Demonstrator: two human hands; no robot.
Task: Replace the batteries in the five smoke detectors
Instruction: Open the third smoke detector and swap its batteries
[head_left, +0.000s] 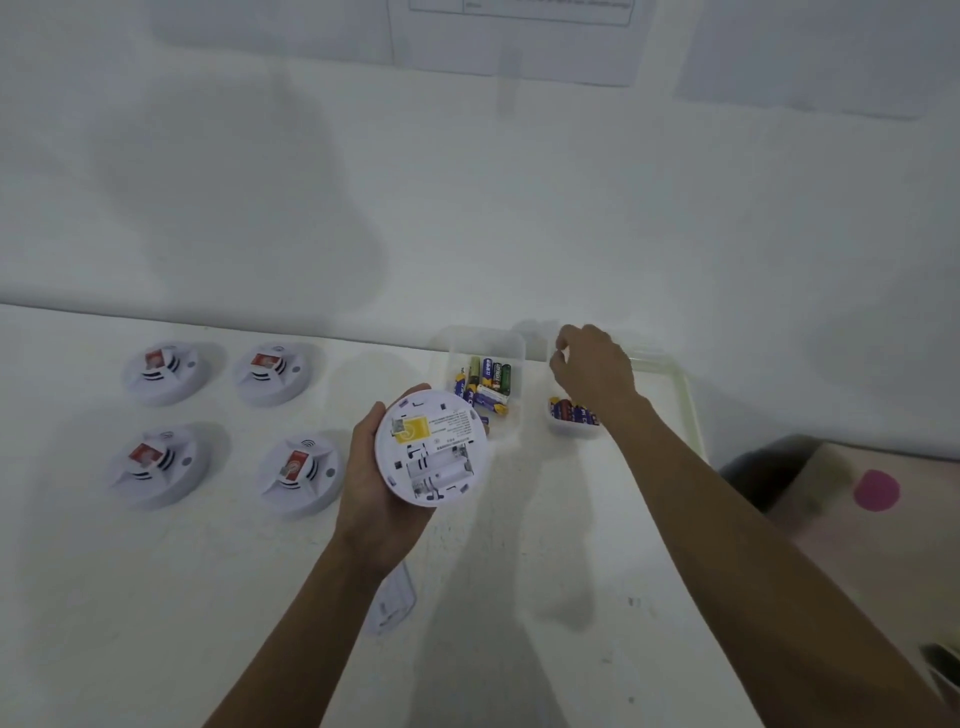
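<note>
On my feed the left hand (371, 488) is grasping a white smoke detector (431, 447) by its rim. The detector is held above the tabletop (519, 649) with its back turned up toward the camera. Its battery compartment (441, 470) is open, the bays showing bare white plastic, and a yellow label (413, 431) sits just above it.

A flat white plastic cover (392, 605) lies on the tabletop, partly hidden by the left forearm.

The right hand (592, 364) hangs above the far end of a small clear box (563, 428) that holds blue-and-yellow batteries (571, 413). Its fingers are curled with the thumb close to the fingertips (I cannot tell whether they pinch anything; the view is too soft there).

Just to the left stands a second clear box (514, 353), holding a loose mix of green, blue and white batteries (485, 382). A pale tray (688, 395) lies behind the right forearm, against the wall.

Four other smoke detectors sit face up in two rows on the left of the tabletop, each with a red sticker: far left (163, 371), far right (272, 371), near left (153, 465) and near right (301, 475). They stand apart from one another.
</note>
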